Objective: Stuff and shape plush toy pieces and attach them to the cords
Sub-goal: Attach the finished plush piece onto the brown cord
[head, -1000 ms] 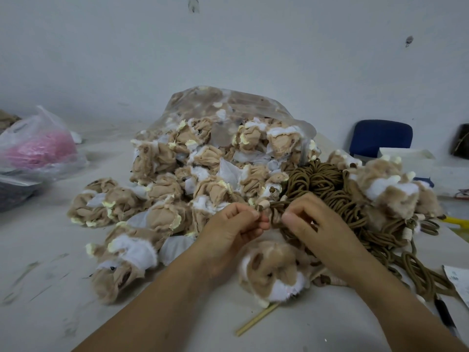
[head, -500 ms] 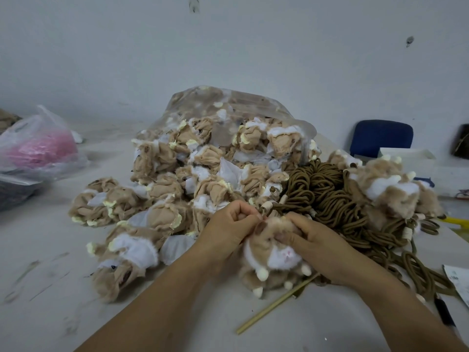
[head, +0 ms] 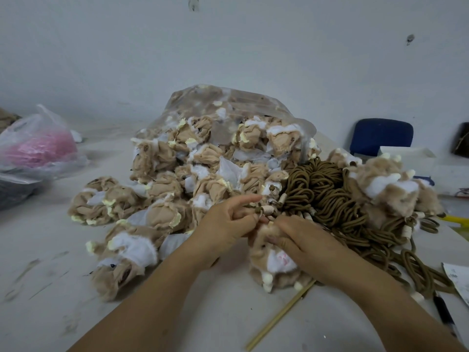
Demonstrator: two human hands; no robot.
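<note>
Pale, scuffed counter (head: pixel 63 288), and it's crowded: a clear bag (head: pixel 228 102) spills limp plush pieces (head: pixel 162 189) across the middle, with brown cords (head: pixel 327 191) heaped just right. One stuffed plush toy (head: pixel 276 262) sits up front, a thin stick (head: pixel 279 318) beside it. There's a pen (head: pixel 442 311) at the right edge and a pink-filled bag (head: pixel 38 146) far left.

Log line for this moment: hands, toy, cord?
step: attaching cord to toy | left hand: pinches cord | right hand: grips toy | stick: idle, partly under toy
</note>
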